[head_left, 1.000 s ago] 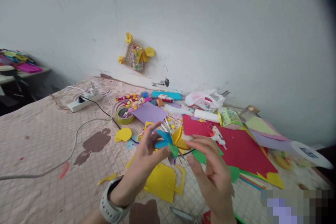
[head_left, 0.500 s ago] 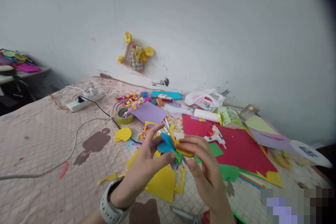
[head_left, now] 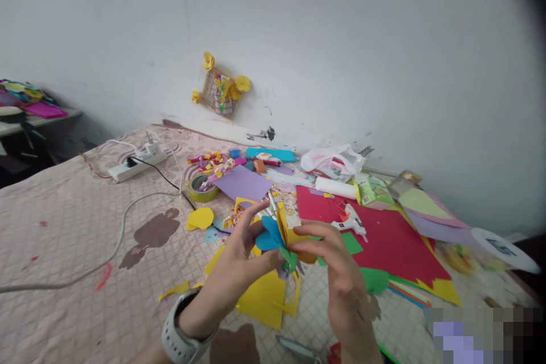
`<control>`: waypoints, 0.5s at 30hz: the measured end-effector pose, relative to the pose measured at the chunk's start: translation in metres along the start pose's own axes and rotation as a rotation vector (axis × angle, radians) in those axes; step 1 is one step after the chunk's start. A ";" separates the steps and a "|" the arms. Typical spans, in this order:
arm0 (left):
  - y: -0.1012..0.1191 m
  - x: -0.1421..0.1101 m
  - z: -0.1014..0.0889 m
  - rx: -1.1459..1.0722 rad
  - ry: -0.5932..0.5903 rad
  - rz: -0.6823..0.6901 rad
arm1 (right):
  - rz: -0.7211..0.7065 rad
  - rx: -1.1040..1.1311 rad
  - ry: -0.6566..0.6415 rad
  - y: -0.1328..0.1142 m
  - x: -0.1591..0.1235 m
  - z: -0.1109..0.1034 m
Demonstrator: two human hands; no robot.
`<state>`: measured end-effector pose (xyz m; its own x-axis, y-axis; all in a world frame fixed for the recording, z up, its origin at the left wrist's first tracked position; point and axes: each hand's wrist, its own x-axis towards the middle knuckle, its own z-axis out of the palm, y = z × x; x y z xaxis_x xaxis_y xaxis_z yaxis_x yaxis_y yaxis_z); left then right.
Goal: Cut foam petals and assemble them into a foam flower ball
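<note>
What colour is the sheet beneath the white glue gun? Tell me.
The large flat sheet is red; see head view.

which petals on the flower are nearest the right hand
The yellow petals, partly covered by the right hand; the blue petals sit beside the left hand.

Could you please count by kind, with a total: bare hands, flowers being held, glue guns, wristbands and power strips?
Left hand and right hand: 2
Held flower: 1
Glue gun: 1
Wristband: 1
Power strip: 1
Total: 6
</note>
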<state>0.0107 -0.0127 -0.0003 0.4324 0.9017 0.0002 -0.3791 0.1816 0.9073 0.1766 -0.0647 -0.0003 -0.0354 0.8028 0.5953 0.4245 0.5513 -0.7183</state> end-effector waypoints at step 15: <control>0.006 -0.002 0.001 0.006 0.012 0.008 | 0.160 0.017 0.114 0.017 0.002 0.002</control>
<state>0.0087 -0.0137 0.0055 0.4201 0.9075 0.0023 -0.3776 0.1724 0.9098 0.1815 -0.0533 -0.0120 0.1348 0.8502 0.5089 0.4008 0.4230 -0.8127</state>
